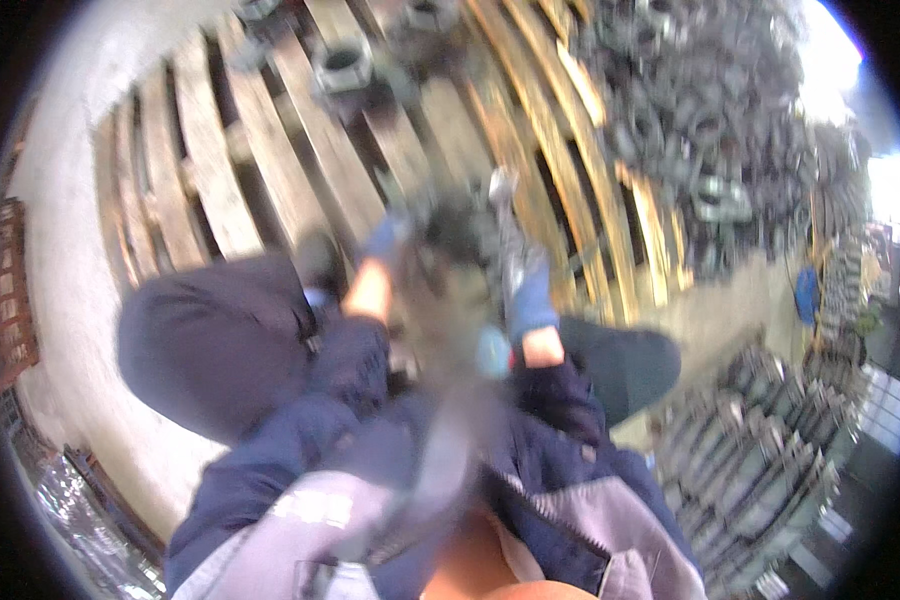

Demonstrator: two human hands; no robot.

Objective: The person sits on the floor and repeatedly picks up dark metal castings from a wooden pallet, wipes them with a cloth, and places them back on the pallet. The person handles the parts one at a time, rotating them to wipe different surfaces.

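My left hand (385,240), in a blue glove, reaches down beside a dark metal part (455,235) in front of me. Its fingers are smeared by blur, and I cannot tell whether they grip the part. My right hand (532,295), in a blue and grey glove, is on the right of that part. It is closed on a long metal tool (502,190) that points away from me, with a bright end; blur hides its exact kind. The dark part appears to lie at the near side of a wooden pallet (205,150).
Other metal parts with round openings (342,68) sit on the pallet's far side. To the right rises a large heap of dark metal castings (690,120). Stacked metal pieces (750,430) stand at the lower right. My bent knees (215,345) flank the work.
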